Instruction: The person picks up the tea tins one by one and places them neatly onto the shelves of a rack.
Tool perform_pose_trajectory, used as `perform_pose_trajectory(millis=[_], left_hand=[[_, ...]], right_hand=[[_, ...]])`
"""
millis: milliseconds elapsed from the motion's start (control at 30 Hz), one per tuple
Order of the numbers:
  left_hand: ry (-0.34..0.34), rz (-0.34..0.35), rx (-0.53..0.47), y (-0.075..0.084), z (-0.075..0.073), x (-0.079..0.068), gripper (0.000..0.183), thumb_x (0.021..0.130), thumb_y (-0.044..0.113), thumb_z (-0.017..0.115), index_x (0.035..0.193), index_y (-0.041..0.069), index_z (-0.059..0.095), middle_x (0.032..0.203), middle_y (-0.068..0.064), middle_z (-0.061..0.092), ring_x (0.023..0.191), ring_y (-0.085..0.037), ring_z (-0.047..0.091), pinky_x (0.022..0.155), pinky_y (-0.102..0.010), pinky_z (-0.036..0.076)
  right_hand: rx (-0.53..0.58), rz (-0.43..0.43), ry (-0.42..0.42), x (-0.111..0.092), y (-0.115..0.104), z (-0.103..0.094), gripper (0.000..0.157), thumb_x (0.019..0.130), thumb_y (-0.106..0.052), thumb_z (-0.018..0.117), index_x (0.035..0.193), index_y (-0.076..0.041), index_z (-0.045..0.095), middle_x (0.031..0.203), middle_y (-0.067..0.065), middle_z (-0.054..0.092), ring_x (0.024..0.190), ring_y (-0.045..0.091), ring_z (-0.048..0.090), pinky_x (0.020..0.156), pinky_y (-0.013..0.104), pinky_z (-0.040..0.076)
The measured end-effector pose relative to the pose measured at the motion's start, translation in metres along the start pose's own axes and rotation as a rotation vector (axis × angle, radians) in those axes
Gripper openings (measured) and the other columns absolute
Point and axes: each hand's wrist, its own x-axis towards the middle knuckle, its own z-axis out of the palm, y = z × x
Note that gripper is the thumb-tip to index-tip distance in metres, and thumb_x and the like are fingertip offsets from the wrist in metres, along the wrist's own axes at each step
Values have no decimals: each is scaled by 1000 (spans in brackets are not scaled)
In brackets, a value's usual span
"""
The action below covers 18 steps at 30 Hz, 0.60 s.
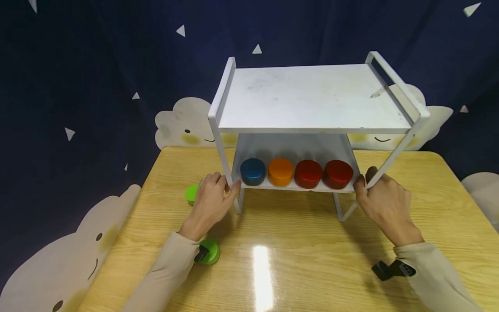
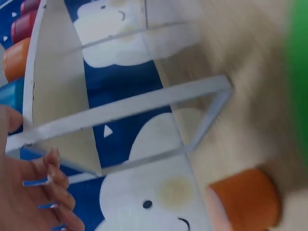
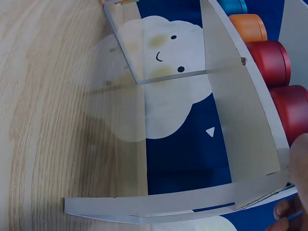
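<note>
Outstretched sleeves (image 1: 165,265), hands (image 1: 212,196) (image 1: 386,201) at opposite ends of rack (image 1: 312,99)

A pale wooden table (image 1: 304,251) spreads across the head view's six o'clock side, a bright reflection (image 1: 262,273) on it. One green tin (image 1: 212,250) lies at seven o'clock, a second green tin (image 1: 191,194), partly hidden, at eight. Toward twelve hangs a dark blue backdrop (image 1: 97,52) with white triangles (image 1: 257,50); smiling clouds (image 1: 183,117) show at eight, ten and three.
</note>
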Motion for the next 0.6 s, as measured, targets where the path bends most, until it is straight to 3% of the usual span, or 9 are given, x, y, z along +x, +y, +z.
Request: perform_pose_trajectory(millis=[167, 367, 600], left_hand=[[-67, -39, 35, -13, -7, -26, 41, 93, 44, 56, 81, 5, 58, 78, -4, 50, 76, -24, 47, 71, -36, 40], [-181, -62, 112, -32, -8, -75, 48, 88, 47, 64, 96, 1, 61, 95, -9, 56, 90, -28, 52, 80, -41, 45], [-194, -58, 100, -43, -6, -117, 54, 79, 48, 73, 103, 1, 63, 105, -9, 59, 100, -28, 54, 88, -43, 46]], right_hand=[[4, 16, 3, -1, 1, 1, 35, 96, -34, 41, 72, -9, 46, 60, 12, 48, 48, 31, 46, 36, 39, 25], [10, 18, 32, -1, 1, 3, 34, 94, -33, 45, 70, -9, 46, 64, 16, 49, 57, 35, 48, 38, 41, 26], [-7, -34, 81, 0, 3, 4, 33, 88, -27, 52, 61, -9, 43, 64, 17, 48, 64, 41, 48, 42, 45, 29]])
